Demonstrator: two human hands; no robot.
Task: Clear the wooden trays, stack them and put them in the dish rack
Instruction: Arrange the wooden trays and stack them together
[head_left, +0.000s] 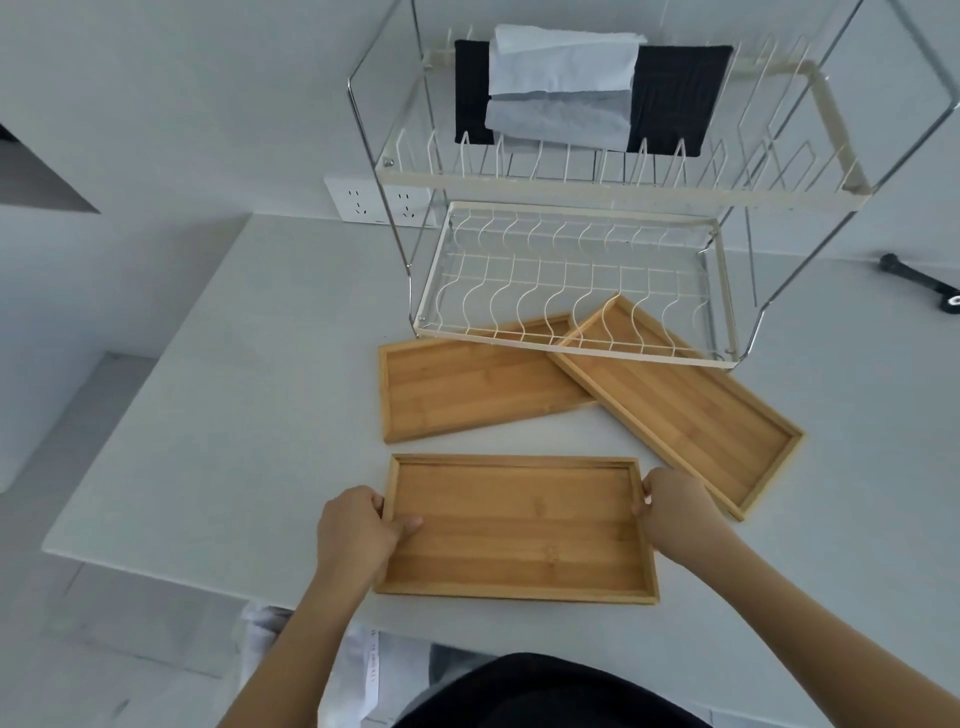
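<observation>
A: White counter (218, 395), grey wall, two-tier wire dish rack (571, 291) at the back. Status?

B: All three wooden trays look empty. I've got the near tray (519, 530) by its short ends: left hand (358, 530) with the thumb curled over the rim onto the tray floor, right hand (675, 512) closed on the opposite end. Can't tell whether it's off the counter or flat on it

A: Other two?

B: Left tray (467, 389) and angled tray (691, 410) both poke under the rack's lower tier. Angled one overlaps the left one's right corner

A: Risks?

B: Stacking onto those as they lie gives a crooked pile, since they're skewed and overlapped. Pulling them out could snag a rim on the rack's front bar and shift the rack. Near tray sits close to the counter edge, so a loose grip could drop it off the front

A: Rack clear?

B: Lower tier is. Upper tier holds folded white and black cloths (566, 88)

A: Tray condition?

B: Light bamboo, shallow, raised rims, look dry and clean
</observation>
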